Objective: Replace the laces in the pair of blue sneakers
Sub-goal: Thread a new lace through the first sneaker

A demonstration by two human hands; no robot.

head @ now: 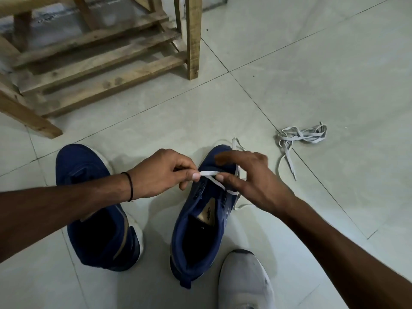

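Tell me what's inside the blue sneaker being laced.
Inside the navy-blue fabric sneaker show a dark insole and a tan tongue. The toe end is covered by that tongue, the thin white lace, the left hand and right hand.

From here both shoes read as matt blue cloth, the left sneaker and the right sneaker alike. The left one's white sole looks smooth, like rubber or foam. The white lace is flat woven fabric, as are the grey laces. The floor is smooth tile with a soft sheen, and I see the frame as rough, unfinished wood
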